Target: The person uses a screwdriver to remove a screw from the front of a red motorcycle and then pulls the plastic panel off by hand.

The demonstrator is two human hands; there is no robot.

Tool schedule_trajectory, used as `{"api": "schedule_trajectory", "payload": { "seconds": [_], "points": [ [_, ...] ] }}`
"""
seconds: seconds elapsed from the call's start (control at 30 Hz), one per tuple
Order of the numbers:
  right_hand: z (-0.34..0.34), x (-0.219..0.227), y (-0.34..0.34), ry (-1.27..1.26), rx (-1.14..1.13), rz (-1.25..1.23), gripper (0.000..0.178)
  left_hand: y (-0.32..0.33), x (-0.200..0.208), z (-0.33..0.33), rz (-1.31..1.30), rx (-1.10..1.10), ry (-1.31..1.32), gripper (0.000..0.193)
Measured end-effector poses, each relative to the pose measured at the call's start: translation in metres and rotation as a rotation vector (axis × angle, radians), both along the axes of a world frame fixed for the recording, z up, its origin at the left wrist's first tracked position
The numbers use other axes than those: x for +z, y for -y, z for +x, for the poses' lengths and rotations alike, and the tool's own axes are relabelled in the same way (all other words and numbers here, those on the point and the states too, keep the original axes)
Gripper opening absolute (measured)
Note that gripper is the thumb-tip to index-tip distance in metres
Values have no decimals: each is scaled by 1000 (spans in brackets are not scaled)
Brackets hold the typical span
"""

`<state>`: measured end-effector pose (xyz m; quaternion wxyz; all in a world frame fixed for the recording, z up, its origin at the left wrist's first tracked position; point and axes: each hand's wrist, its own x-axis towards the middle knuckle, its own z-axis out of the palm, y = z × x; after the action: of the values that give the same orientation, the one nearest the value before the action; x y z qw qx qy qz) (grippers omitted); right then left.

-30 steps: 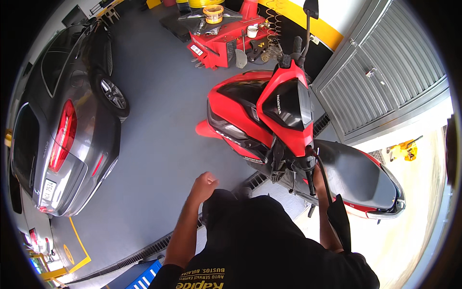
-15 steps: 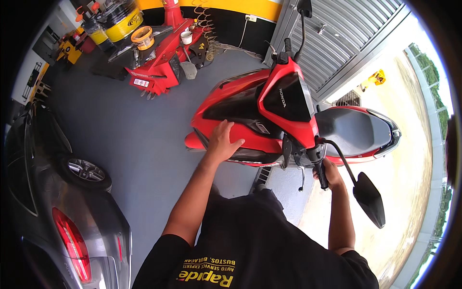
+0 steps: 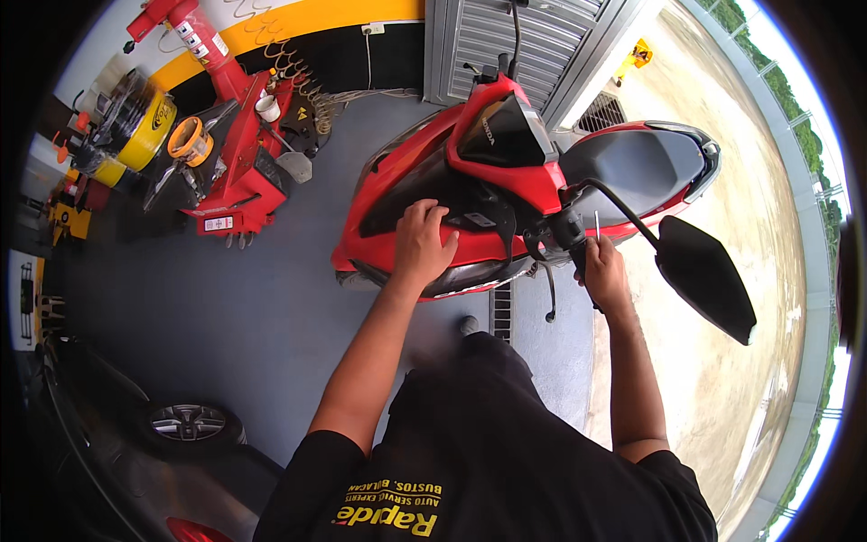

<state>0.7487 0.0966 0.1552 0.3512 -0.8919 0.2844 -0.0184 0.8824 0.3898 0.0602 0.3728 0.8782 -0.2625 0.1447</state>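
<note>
A red and black scooter stands in front of me, its front toward the left. My left hand rests on the front body panel, fingers stretched out and thumb apart. Closed around the near handlebar grip is my right hand. A thin pale rod sticks up from beside its thumb and fingers; what it belongs to is hidden. The brake lever points toward me from the handlebar. Above my right forearm juts a black mirror.
At the far left stands a red workshop machine with an orange-rimmed tub on it. A dark car is parked at the near left. Behind the scooter is a grey slatted shutter. A drain grate lies near my foot.
My view has shifted, so the scooter appears higher and further left. My left hand reaches further up the panel. The thin rod now shows at my right hand, which stays on the grip.
</note>
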Motion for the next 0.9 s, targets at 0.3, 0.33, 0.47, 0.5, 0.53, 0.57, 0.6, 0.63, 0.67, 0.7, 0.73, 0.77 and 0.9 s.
{"api": "schedule_trajectory", "payload": {
  "seconds": [0.3,0.33,0.47,0.5,0.53,0.57,0.6,0.63,0.67,0.7,0.73,0.77,0.9],
  "points": [
    [-17,-59,117,169,45,-532,27,-19,-32,70,39,90,-59,53],
    [-9,-66,121,271,81,-574,27,-26,-38,80,92,102,-81,58],
    [-16,-116,174,414,173,-807,21,-30,-49,72,150,19,-129,66],
    [-10,-120,174,360,81,-657,21,-35,-48,71,161,20,-131,70],
    [-3,-119,168,304,-10,-507,20,-41,-46,69,172,20,-133,74],
    [-1,-130,167,268,-50,-476,20,-47,-44,67,183,19,-135,77],
    [-5,-134,172,242,-39,-512,21,-43,-35,65,218,19,-139,82],
    [-7,-137,176,217,-24,-550,21,-38,-25,60,251,23,-142,86],
    [-11,-138,180,190,-11,-587,22,-34,-19,57,285,25,-147,90],
    [-12,-139,186,198,138,-826,22,-35,-21,61,276,28,-141,104],
    [-10,-125,175,36,-40,-558,25,-35,-18,62,287,26,-174,104],
    [-15,-138,181,27,13,-750,27,-35,-15,62,296,21,-208,104],
    [-31,-113,135,-230,-137,-674,39,-43,-9,79,312,-44,-254,105]
  ]
}}
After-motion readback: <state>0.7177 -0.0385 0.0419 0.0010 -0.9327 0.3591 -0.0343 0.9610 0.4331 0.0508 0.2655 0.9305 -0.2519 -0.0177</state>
